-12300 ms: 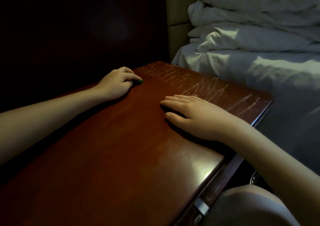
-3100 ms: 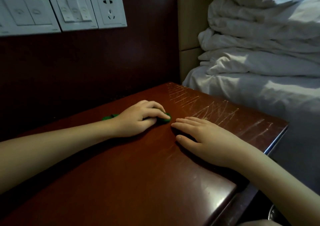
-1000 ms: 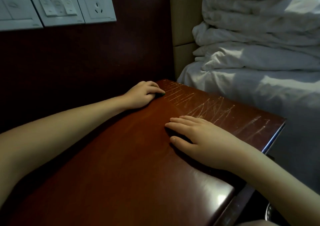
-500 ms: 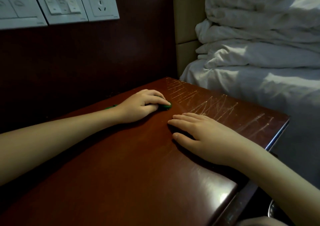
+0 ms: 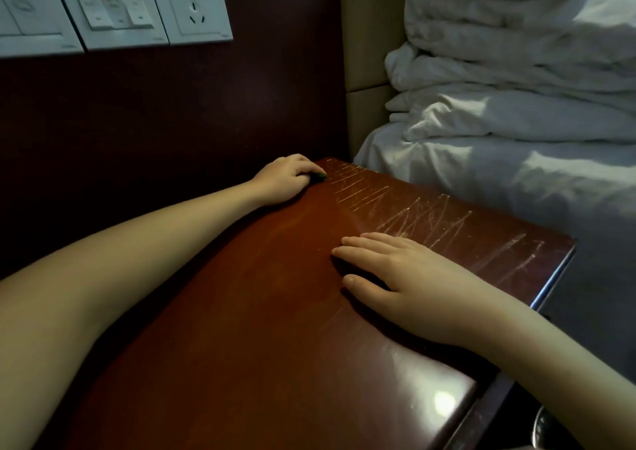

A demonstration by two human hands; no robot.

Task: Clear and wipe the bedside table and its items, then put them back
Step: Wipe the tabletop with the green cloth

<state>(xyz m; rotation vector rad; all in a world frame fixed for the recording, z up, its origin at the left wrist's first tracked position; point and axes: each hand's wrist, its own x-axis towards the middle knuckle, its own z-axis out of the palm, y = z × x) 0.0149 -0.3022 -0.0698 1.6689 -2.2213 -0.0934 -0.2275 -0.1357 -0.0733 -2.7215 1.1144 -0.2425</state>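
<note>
The bedside table (image 5: 268,329) is dark red polished wood with pale scratch marks along its far right side. My left hand (image 5: 284,179) is at the table's back corner by the wall, fingers curled over a small green cloth (image 5: 318,176); only a sliver of the cloth shows past my fingertips. My right hand (image 5: 406,277) lies flat on the middle of the tabletop with straight fingers, holding nothing.
White wall switches and a power socket (image 5: 192,5) sit on the dark panel behind the table. A bed with rumpled white bedding (image 5: 516,105) stands close on the right. A round metal object (image 5: 543,429) shows below the table's front right edge.
My left hand has slid with the green cloth from near my right hand back toward the far corner by the wall. My right hand has stayed flat in place.
</note>
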